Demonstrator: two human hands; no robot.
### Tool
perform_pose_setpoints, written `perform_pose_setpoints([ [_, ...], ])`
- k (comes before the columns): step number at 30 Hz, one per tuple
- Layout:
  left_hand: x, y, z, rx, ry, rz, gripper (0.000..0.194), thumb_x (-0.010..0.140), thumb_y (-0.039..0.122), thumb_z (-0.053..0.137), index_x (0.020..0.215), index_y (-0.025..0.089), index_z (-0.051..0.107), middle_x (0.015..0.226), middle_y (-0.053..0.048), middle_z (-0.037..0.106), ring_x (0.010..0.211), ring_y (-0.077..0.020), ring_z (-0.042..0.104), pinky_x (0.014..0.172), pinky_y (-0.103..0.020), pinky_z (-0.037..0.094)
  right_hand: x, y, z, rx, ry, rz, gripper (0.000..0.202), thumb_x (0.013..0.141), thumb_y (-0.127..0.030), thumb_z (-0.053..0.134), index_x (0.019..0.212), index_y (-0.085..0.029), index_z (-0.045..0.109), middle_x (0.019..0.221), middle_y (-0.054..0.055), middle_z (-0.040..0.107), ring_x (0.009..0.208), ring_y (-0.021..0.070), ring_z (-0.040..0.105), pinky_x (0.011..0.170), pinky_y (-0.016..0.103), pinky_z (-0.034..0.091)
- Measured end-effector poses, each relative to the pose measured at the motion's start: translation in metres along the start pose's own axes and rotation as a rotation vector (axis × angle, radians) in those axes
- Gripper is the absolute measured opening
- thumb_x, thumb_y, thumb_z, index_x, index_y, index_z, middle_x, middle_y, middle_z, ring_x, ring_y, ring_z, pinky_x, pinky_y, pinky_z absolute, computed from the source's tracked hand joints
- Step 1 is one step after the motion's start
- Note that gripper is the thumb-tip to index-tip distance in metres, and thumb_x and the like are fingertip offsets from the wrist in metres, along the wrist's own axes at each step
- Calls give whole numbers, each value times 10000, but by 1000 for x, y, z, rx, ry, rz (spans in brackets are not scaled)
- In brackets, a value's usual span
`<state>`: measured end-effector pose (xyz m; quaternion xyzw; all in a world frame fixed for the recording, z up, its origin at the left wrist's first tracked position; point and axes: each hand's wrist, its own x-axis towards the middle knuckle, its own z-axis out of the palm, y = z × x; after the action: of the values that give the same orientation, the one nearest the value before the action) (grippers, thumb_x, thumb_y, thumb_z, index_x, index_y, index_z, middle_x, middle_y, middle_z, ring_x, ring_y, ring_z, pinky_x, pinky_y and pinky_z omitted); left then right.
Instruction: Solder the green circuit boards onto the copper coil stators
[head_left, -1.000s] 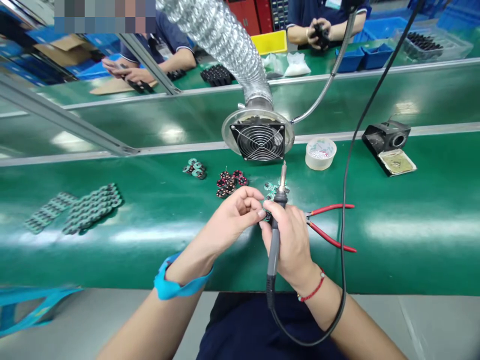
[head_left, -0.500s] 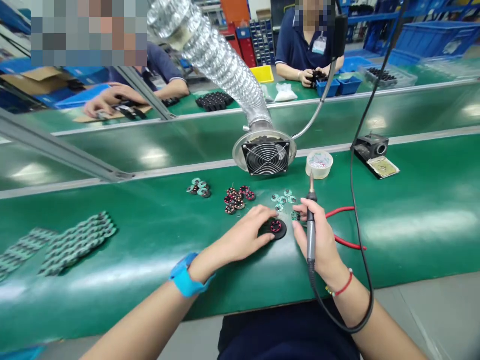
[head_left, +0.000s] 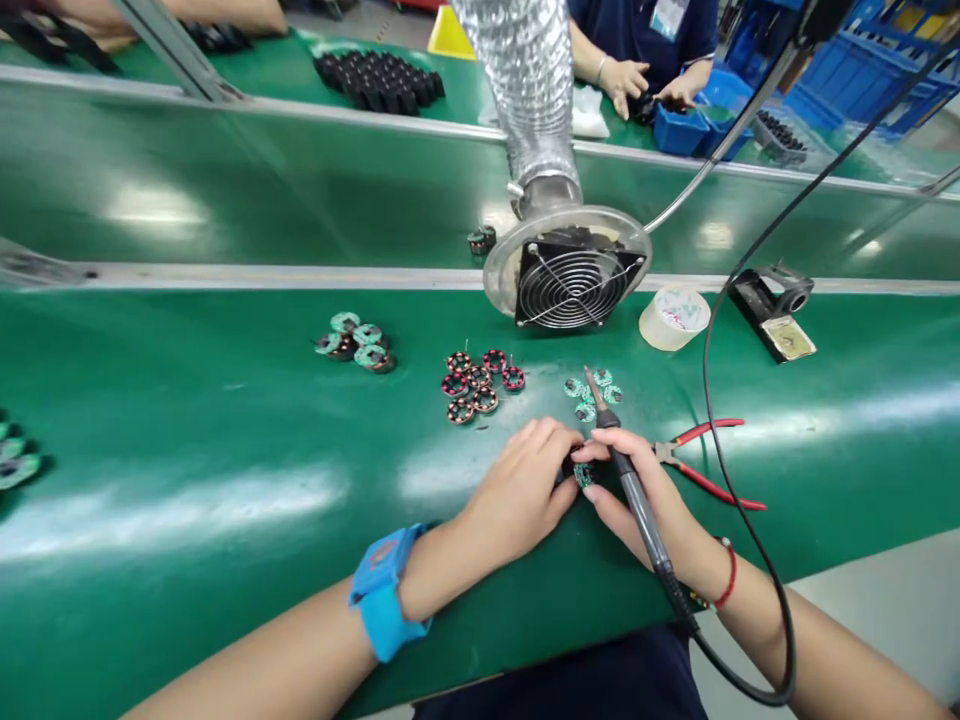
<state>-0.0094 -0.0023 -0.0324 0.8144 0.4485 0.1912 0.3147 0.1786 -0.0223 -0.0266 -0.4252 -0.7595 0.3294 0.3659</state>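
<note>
My right hand point(head_left: 660, 500) grips a soldering iron point(head_left: 637, 490), its tip pointing up and away. The thumb and fingertips of that hand also hold a small green ring-shaped circuit board point(head_left: 583, 474). Facing it, my left hand point(head_left: 521, 485) closes around a dark round piece point(head_left: 568, 466), mostly hidden by the fingers. The board and this piece are side by side; whether they touch, I cannot tell. Just beyond the hands lie several loose green circuit boards point(head_left: 596, 390), partly behind the iron's tip. Several copper-wound ring coils point(head_left: 480, 376) lie to their left.
Red-handled pliers point(head_left: 694, 433) lie right of my right hand. A tape roll point(head_left: 676, 318) and soldering iron stand point(head_left: 766, 305) are farther back. A fume fan point(head_left: 577, 285) hangs over the bench. Assembled coils with boards point(head_left: 358, 342) sit left. Across the divider, a co-worker's hands point(head_left: 624, 85) handle dark parts.
My hands have come together, bringing the green board up beside the left-hand piece. The iron has tilted from upright toward the left. The view has shifted down and closer.
</note>
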Motion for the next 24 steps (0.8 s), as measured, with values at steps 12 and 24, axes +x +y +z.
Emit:
perform_pose_setpoints([
  [12,3,-7,-19,-190,-25,-21,74,902,138,483,893,205,514,893,-32,597,873,-205,566,775,-344,458,8,-4,6,-297,45,-105,456,902,-99,534,1313,-266,428,1073,70,692,952,229,632,835,424,549],
  [24,12,-6,-18,-390,4,-31,137,864,55,517,814,174,563,817,12,567,770,-124,527,694,-247,408,6,5,7,-277,18,-87,488,896,-115,547,1345,-247,409,1091,82,676,969,242,643,810,402,556],
])
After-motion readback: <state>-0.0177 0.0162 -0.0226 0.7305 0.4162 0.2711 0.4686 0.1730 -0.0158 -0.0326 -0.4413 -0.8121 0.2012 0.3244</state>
